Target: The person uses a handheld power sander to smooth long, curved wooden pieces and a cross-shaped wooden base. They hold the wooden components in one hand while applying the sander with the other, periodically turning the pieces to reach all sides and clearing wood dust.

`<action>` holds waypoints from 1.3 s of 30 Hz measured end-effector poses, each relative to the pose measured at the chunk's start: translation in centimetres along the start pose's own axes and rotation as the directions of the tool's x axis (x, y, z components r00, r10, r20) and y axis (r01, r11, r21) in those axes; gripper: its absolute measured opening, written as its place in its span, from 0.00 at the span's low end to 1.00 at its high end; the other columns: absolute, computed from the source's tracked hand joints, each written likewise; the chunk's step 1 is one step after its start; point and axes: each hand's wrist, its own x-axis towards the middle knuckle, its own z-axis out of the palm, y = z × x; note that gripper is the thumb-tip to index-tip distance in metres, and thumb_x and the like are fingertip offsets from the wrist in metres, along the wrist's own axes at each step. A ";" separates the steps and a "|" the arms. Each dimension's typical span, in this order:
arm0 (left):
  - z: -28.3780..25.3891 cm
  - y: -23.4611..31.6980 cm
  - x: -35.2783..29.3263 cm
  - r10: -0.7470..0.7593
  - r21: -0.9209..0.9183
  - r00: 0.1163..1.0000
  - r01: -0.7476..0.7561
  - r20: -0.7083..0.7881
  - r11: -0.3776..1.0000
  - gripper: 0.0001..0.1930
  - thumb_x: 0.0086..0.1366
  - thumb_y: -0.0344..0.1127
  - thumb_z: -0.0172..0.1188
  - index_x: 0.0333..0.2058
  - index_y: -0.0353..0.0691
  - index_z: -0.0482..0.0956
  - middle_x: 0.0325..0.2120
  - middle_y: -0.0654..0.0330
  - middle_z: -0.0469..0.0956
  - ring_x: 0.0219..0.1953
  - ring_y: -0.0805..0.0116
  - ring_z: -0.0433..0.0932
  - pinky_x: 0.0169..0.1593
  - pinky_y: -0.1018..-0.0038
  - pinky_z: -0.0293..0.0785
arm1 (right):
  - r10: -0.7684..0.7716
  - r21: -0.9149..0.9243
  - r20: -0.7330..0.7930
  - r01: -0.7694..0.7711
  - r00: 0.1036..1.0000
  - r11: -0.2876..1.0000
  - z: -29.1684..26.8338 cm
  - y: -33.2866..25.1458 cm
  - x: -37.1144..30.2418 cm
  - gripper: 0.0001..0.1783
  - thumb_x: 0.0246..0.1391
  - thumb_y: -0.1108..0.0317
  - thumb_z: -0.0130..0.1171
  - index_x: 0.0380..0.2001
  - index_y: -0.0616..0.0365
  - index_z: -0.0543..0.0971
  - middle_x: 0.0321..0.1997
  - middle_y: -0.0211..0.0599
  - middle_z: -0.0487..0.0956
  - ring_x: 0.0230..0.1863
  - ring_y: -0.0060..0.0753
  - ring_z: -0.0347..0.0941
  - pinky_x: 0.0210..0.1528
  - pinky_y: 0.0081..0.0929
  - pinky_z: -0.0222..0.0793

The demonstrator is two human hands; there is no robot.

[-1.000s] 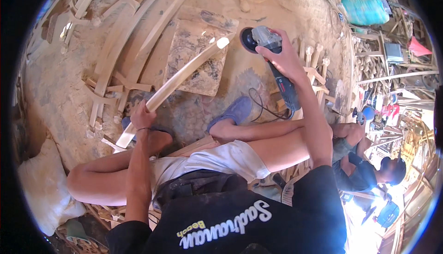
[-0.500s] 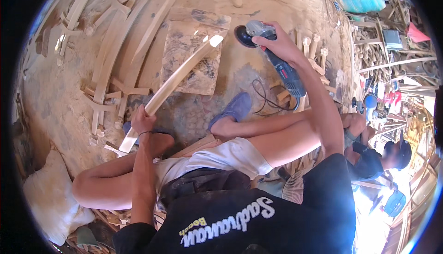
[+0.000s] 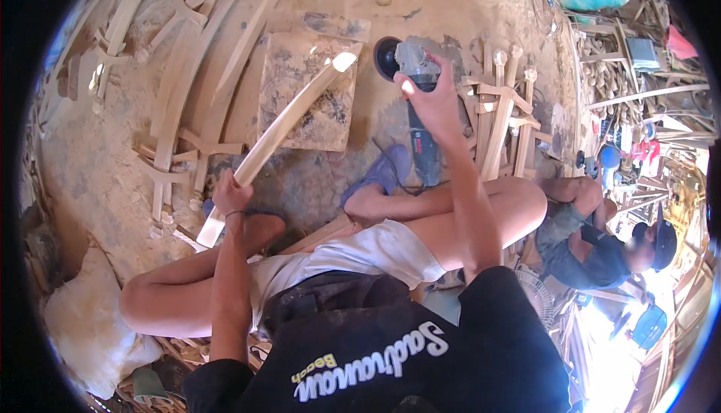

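My left hand (image 3: 230, 194) is closed around a long, pale wooden sword blade (image 3: 284, 126) near its lower end. The blade slants up to the right, its far tip over a stained flat board (image 3: 306, 90) on the ground. My right hand (image 3: 434, 105) grips an angle grinder (image 3: 425, 158) near its head, thumb and fingers around the grey housing. The grinder's dark round disc (image 3: 386, 58) is just right of the blade tip, with a small gap between them. Whether the disc spins cannot be told.
Several wooden swords with crossguards (image 3: 176, 124) lie on the left; more (image 3: 502, 116) lie to the right of the grinder. My sandalled foot (image 3: 383, 176) is below the grinder, by its cable. Another person (image 3: 593, 251) sits at the far right. A white sack (image 3: 94, 323) is at lower left.
My right hand has brought the grinder left and turned it more upright, so its disc is nearer the blade tip. The left hand and blade have barely moved.
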 end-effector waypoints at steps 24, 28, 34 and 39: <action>-3.9 15.5 15.6 0.322 -0.526 0.830 -0.041 0.456 0.850 0.28 0.71 0.46 0.69 0.62 0.35 0.74 0.50 0.43 0.81 0.54 0.44 0.80 0.60 0.53 0.73 | 0.271 0.613 -0.394 0.031 0.878 0.789 0.8 -1.4 -5.1 0.44 0.58 0.66 0.79 0.68 0.71 0.65 0.42 0.36 0.82 0.37 0.23 0.79 0.43 0.25 0.76; -11.6 17.9 20.9 0.425 -0.383 0.871 -0.315 0.247 0.868 0.15 0.76 0.36 0.62 0.55 0.35 0.81 0.52 0.43 0.82 0.53 0.53 0.82 0.59 0.60 0.77 | 0.308 0.626 -0.490 0.084 0.815 0.775 -3.4 -0.2 -5.4 0.34 0.58 0.64 0.80 0.61 0.66 0.74 0.46 0.35 0.83 0.41 0.23 0.78 0.42 0.28 0.76; -30.8 8.8 35.6 0.343 -0.275 0.934 -0.358 -0.102 0.892 0.11 0.69 0.34 0.66 0.47 0.39 0.85 0.42 0.53 0.84 0.50 0.58 0.83 0.55 0.61 0.78 | 0.348 0.535 -0.422 -0.080 0.837 0.841 -3.8 -2.8 -6.1 0.39 0.55 0.60 0.77 0.65 0.65 0.73 0.54 0.45 0.82 0.52 0.38 0.79 0.57 0.40 0.77; -34.4 9.6 36.9 0.257 -0.209 0.938 -0.306 -0.232 0.929 0.11 0.72 0.34 0.62 0.48 0.38 0.84 0.43 0.54 0.84 0.49 0.60 0.83 0.55 0.62 0.78 | 0.292 0.632 -0.413 0.040 0.863 0.774 -2.2 -2.1 -6.0 0.48 0.54 0.53 0.81 0.69 0.64 0.67 0.59 0.53 0.83 0.60 0.43 0.81 0.64 0.39 0.76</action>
